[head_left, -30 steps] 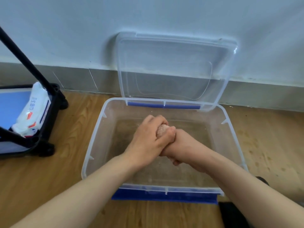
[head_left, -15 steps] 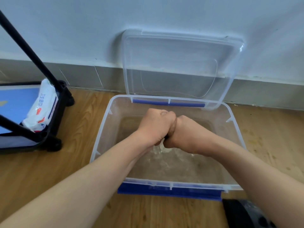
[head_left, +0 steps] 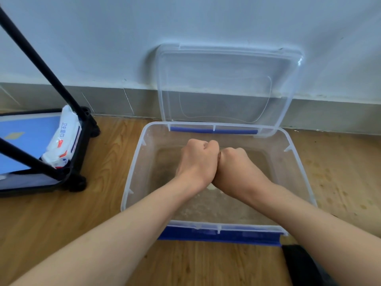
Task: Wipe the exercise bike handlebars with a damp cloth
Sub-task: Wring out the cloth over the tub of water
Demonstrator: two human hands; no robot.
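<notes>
The cloth (head_left: 212,187) peeked out between the left hand (head_left: 198,162) and right hand (head_left: 237,169), both clenched around it over the tub (head_left: 131,174).

Pale bluish wall (head_left: 185,21) beyond the grip (head_left: 216,168), grey skirting board (head_left: 123,100) along its base. Wood-grain floor (head_left: 103,203) all around it, spotty stains (head_left: 329,174) to its right. Black-framed wheeled cart (head_left: 76,162) well left. Soft, even light.
</notes>
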